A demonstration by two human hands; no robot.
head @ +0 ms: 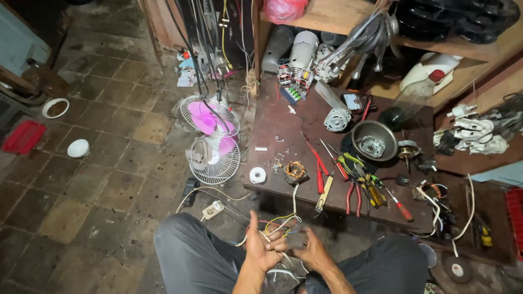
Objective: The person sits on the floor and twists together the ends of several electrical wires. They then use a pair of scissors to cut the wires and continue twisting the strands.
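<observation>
My left hand [260,244] and my right hand [309,247] meet low in the view, between my knees. Both hold a bundle of thin coloured wires [278,222], white, yellow and red. The wires run up to a small motor stator with copper windings [295,171] on the front edge of the low dark wooden table [305,117]. My left thumb points up beside the wires. My right fingers curl around the wire ends.
On the table lie red-handled screwdrivers [318,163], pliers [354,197], a roll of white tape [257,175], a metal bowl with a motor part [373,140] and several motors [303,51]. A pink fan with its white guards [213,142] and a power strip [213,209] are on the stone floor.
</observation>
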